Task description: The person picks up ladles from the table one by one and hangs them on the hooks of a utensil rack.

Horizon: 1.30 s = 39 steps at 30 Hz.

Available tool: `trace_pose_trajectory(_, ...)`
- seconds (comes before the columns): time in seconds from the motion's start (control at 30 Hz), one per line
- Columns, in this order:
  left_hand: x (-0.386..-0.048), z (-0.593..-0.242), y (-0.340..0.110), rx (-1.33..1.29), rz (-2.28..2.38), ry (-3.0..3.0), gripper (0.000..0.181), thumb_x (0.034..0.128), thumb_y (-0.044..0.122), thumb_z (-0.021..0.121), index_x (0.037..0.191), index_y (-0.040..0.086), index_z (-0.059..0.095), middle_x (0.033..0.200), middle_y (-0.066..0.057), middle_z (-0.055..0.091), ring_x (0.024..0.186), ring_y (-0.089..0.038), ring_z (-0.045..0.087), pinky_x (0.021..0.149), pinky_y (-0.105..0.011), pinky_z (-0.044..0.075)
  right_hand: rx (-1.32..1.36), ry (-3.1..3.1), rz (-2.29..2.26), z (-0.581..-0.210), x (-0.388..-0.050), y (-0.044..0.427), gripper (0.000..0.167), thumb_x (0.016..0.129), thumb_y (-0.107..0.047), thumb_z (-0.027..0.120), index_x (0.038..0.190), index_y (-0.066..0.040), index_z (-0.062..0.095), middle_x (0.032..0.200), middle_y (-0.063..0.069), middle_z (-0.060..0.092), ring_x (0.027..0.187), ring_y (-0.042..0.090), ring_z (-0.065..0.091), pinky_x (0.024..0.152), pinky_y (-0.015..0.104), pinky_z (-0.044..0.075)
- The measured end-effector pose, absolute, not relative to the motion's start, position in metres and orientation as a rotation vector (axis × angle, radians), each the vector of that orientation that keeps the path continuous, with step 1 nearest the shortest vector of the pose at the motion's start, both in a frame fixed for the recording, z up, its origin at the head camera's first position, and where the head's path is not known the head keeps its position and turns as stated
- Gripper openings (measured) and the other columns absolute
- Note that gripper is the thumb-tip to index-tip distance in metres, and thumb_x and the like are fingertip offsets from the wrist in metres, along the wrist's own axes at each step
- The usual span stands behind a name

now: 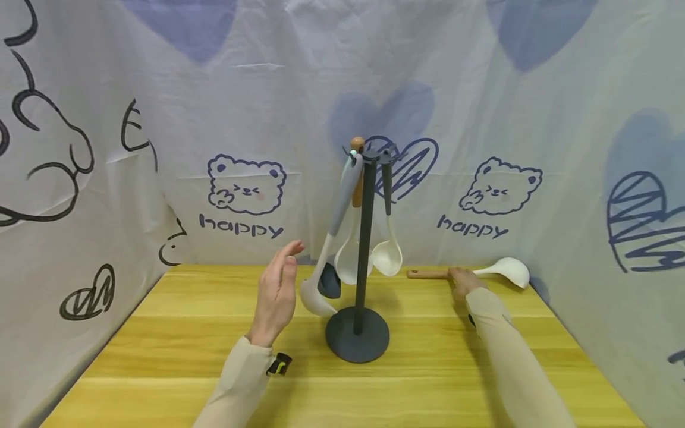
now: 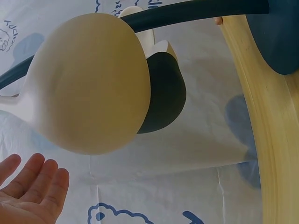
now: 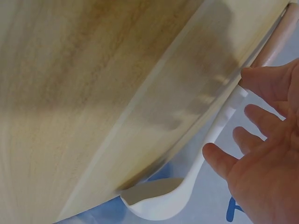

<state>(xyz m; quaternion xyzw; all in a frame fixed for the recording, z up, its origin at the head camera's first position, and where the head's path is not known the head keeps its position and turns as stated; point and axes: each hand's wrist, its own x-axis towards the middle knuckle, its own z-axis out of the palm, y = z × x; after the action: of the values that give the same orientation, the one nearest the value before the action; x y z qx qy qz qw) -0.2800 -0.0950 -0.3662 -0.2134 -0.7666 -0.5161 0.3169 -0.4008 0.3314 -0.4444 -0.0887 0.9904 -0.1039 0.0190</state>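
Note:
A white soup ladle (image 1: 502,270) with a wooden handle lies along the back right of the table. My right hand (image 1: 464,282) reaches over it where handle and white neck meet. In the right wrist view that hand (image 3: 268,135) has its fingers spread, one fingertip at the handle's end and the others apart from the neck. Left of a dark utensil stand (image 1: 364,249), my left hand (image 1: 275,294) is raised with fingers extended, holding nothing. Nearest to it hangs a grey-handled white ladle (image 1: 317,297), whose bowl (image 2: 93,84) fills much of the left wrist view.
Also hanging on the stand are a wooden-handled white utensil (image 1: 348,261), a dark-headed utensil (image 1: 329,282) and a small white ladle (image 1: 387,258). The stand's round base (image 1: 357,348) rests on the wooden table (image 1: 187,351). Printed cloth (image 1: 316,71) encloses the back and sides.

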Motion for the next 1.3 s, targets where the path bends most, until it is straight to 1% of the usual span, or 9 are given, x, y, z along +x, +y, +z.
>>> trace_pose_trajectory(0.17,-0.281,-0.364,-0.096,-0.554,-1.376,-2.012,0.039,0.1079,0.026,0.033,0.14,0.012,0.051,0.135,-0.012,0.059,0.119,-0.028,0.059,0.099,-0.048,0.049,-0.195,3.049,-0.309,-0.447,-0.401,0.33,0.064,0.081,0.007,0.049,0.143,0.006,0.037,0.15,0.035,0.031,0.137,0.058,0.026,0.113,0.066,0.024)
trace_pose_trajectory(0.3,-0.28,-0.365,-0.098,-0.549,-1.379,-2.016,0.039,0.1079,0.026,0.033,0.14,0.012,0.051,0.135,-0.012,0.06,0.118,-0.028,0.059,0.098,-0.047,0.05,-0.15,2.988,-0.335,-0.45,-0.402,0.33,0.07,0.083,0.006,0.046,0.15,0.005,0.026,0.154,0.034,0.022,0.14,0.058,0.017,0.114,0.068,0.018)
trace_pose_trajectory(0.47,-0.279,-0.366,-0.099,-0.543,-1.383,-2.018,0.039,0.1078,0.026,0.033,0.14,0.013,0.052,0.133,-0.012,0.06,0.113,-0.028,0.061,0.095,-0.047,0.051,-0.143,2.969,-0.321,-0.45,-0.402,0.329,0.066,0.085,0.006,0.045,0.149,0.005,0.029,0.152,0.035,0.025,0.14,0.058,0.018,0.114,0.068,0.019)
trace_pose_trajectory(0.57,-0.279,-0.366,-0.1,-0.541,-1.387,-2.017,0.039,0.1079,0.025,0.033,0.139,0.012,0.052,0.133,-0.012,0.06,0.11,-0.028,0.062,0.094,-0.047,0.051,-0.14,2.988,-0.285,-0.449,-0.403,0.327,0.063,0.085,0.004,0.048,0.146,0.005,0.034,0.148,0.036,0.031,0.136,0.057,0.026,0.113,0.067,0.025)
trace_pose_trajectory(0.67,-0.278,-0.365,-0.1,-0.537,-1.394,-2.021,0.039,0.1079,0.026,0.033,0.139,0.012,0.052,0.133,-0.012,0.06,0.109,-0.029,0.063,0.093,-0.048,0.052,-0.114,3.007,-0.264,-0.449,-0.403,0.324,0.052,0.087,0.003,0.05,0.139,0.005,0.044,0.139,0.036,0.04,0.127,0.055,0.039,0.106,0.066,0.035)
trace_pose_trajectory(0.83,-0.278,-0.363,-0.101,-0.532,-1.406,-2.016,0.04,0.1079,0.027,0.033,0.139,0.012,0.052,0.133,-0.012,0.06,0.109,-0.029,0.062,0.094,-0.047,0.051,-0.13,3.088,-0.227,-0.452,-0.404,0.324,0.032,0.084,0.008,0.053,0.114,0.003,0.062,0.113,0.031,0.054,0.099,0.047,0.056,0.087,0.059,0.051)
trace_pose_trajectory(1.03,-0.278,-0.361,-0.1,-0.538,-1.402,-2.003,0.04,0.1079,0.027,0.032,0.139,0.011,0.053,0.132,-0.013,0.061,0.107,-0.028,0.063,0.093,-0.047,0.052,-0.186,3.221,-0.203,-0.459,-0.409,0.333,0.013,0.078,0.007,0.064,0.087,0.001,0.071,0.088,0.023,0.066,0.081,0.039,0.062,0.076,0.053,0.055)
trace_pose_trajectory(1.13,-0.278,-0.361,-0.1,-0.543,-1.414,-2.007,0.041,0.108,0.028,0.032,0.139,0.01,0.052,0.132,-0.014,0.061,0.108,-0.029,0.063,0.093,-0.047,0.052,-0.194,3.229,-0.205,-0.458,-0.408,0.337,0.007,0.075,0.007,0.069,0.079,0.001,0.071,0.083,0.023,0.067,0.077,0.038,0.063,0.075,0.053,0.055)
trace_pose_trajectory(1.3,-0.277,-0.361,-0.101,-0.538,-1.422,-2.01,0.04,0.1081,0.027,0.032,0.139,0.011,0.052,0.132,-0.014,0.061,0.106,-0.028,0.063,0.092,-0.046,0.052,-0.204,3.22,-0.227,-0.456,-0.404,0.338,0.01,0.072,0.008,0.068,0.074,-0.001,0.07,0.084,0.023,0.068,0.077,0.038,0.063,0.074,0.052,0.055)
